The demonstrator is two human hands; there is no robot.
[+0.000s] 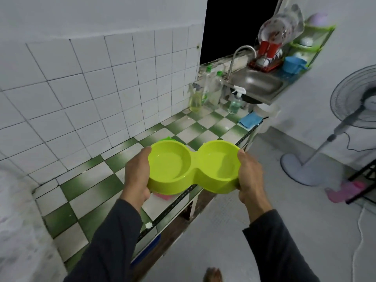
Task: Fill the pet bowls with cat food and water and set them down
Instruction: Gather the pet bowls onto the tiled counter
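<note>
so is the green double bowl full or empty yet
Empty of food: both wells of the double bowl show bare green bottoms. Water, cannot tell.

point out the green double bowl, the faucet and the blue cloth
green double bowl (pixel 205 159): head view, on the bridge between its two wells
faucet (pixel 243 48): head view, on the curved top of the spout
blue cloth (pixel 249 119): head view, on its middle

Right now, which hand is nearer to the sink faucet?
Right. The right hand grips the right end of the green double pet bowl, on the side toward the faucet. The left hand grips the bowl's opposite end, farther away.
</note>
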